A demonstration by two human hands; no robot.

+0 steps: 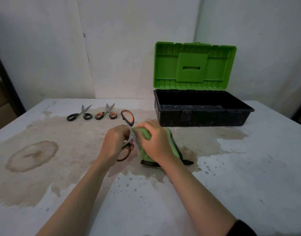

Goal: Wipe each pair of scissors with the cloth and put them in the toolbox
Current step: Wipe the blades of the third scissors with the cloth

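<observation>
Large orange-handled scissors [128, 133] clamped open in left hand [114, 142], above the counter [248, 167], near the open toolbox [202, 116]. Right hand [157, 142] closed around green cloth [173, 147], pressed on a blade. Best wiped pivot to tip, fingers behind the edge, then the other blade.

Both forearms reach forward; left hand [116, 142] and right hand [156, 142] curl closed, nearly touching.

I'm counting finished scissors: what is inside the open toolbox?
The toolbox looks empty: only its dark floor and far wall show, no scissors. Its front wall hides the near strip of the floor, so that part cannot be checked.
</observation>
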